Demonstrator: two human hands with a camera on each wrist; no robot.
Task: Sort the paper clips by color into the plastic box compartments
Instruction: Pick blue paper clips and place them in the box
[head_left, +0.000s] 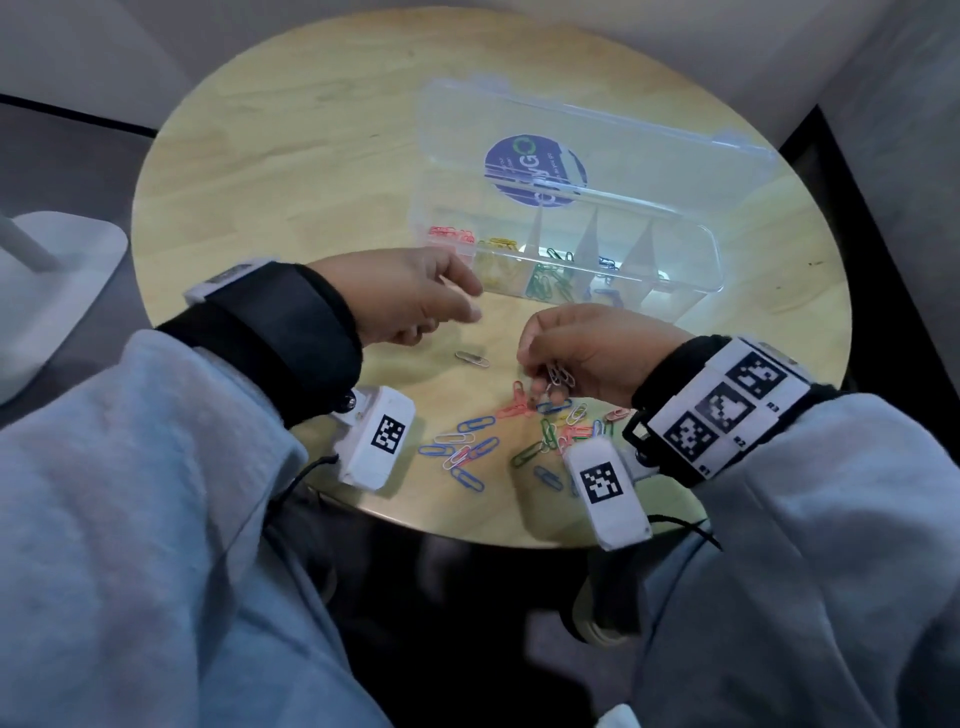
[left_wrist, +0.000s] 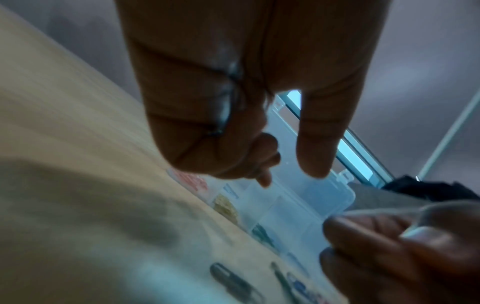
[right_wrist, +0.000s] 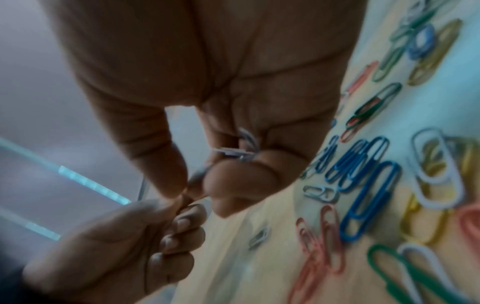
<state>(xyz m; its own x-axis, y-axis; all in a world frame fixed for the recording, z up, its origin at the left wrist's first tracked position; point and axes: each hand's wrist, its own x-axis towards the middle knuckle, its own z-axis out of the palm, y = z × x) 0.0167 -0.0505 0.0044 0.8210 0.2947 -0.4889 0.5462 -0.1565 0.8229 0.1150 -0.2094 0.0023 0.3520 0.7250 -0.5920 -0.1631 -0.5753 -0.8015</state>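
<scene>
Box (head_left: 691, 280): clear, lid open, worktop (head_left: 291, 156) at 1 o'clock. Compartments left to right: red clips (head_left: 451, 235); yellow clips (head_left: 496, 249); green clips (head_left: 550, 278); blue clips (head_left: 605, 265); last one unclear.
Loose clips (head_left: 498, 441): mixed, 6 o'clock.
Right hand (head_left: 587, 353): fingers pinch white clips (head_left: 560, 375).
Left hand (head_left: 410, 296): fingers curled, contents cannot tell.

Head view overlooks table (head_left: 311, 130); wrist views sit close, sharing it.

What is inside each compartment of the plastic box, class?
In the plastic box, left to right: red clips, yellow clips, green clips, blue clips. The last compartment appears empty. The left hand covers part of the red and yellow compartments.
</scene>
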